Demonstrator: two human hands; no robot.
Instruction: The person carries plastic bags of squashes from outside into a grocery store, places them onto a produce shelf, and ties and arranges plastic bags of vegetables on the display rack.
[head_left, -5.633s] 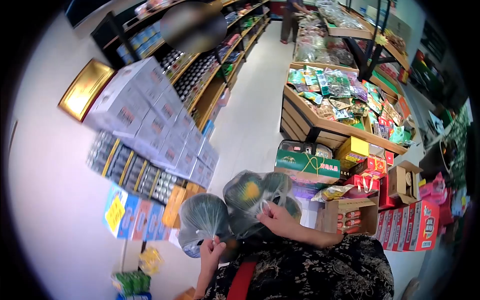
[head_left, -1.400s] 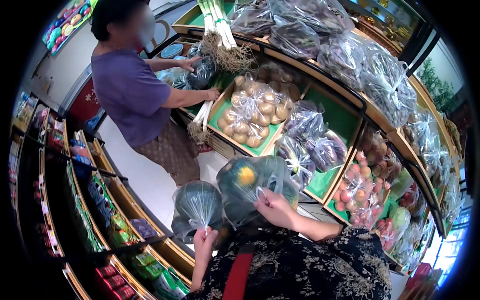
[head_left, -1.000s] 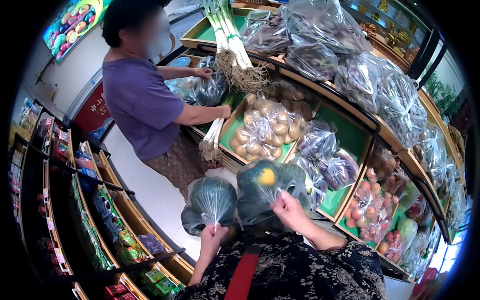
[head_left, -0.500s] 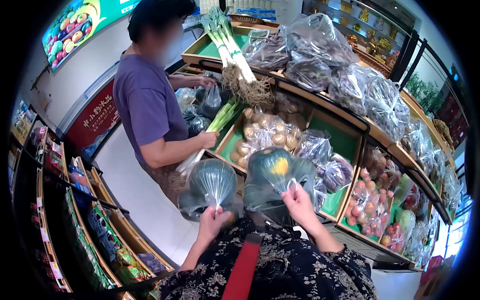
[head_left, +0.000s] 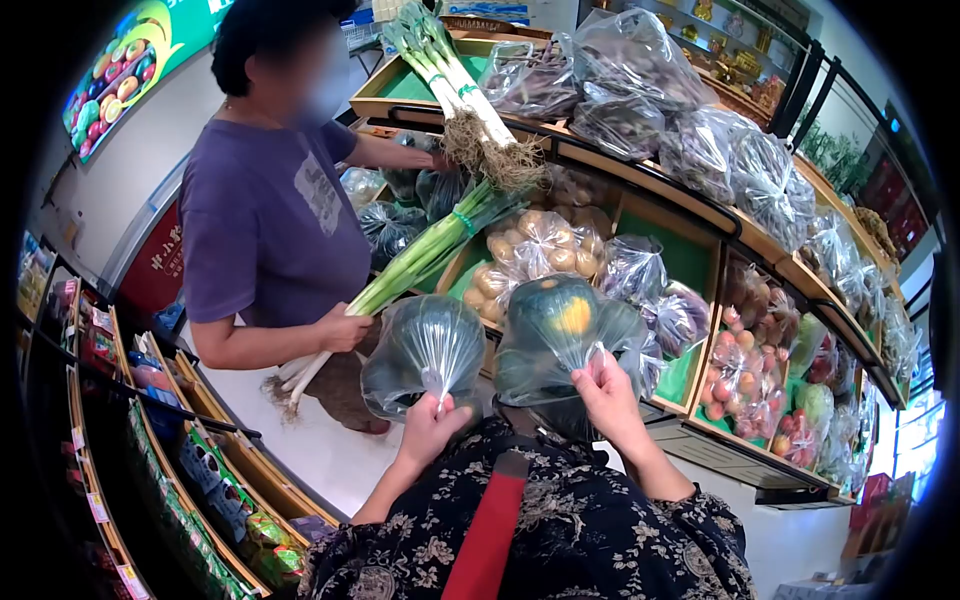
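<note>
My left hand [head_left: 432,430] is closed round the gathered neck of a clear plastic bag of pumpkins [head_left: 424,345], dark green and round under the film. The neck of a second bag of pumpkins [head_left: 548,325] is pinched in my right hand [head_left: 606,398]; one pumpkin in it has a yellow-orange patch. Both bags are held side by side in front of my body, near the front of the produce stand. How many pumpkins each bag holds I cannot tell.
At left stands a person in a purple shirt [head_left: 265,200], holding long leeks [head_left: 415,255]. The stand carries more leeks [head_left: 465,95], bagged potatoes [head_left: 545,245], bagged eggplants [head_left: 680,315] and bagged red-and-yellow fruit [head_left: 735,385]. Packaged goods fill low shelves [head_left: 215,480] at lower left.
The person in purple has turned more towards me and swung the leeks out, roots low at left. Both my hands keep their bags, moved only slightly.
</note>
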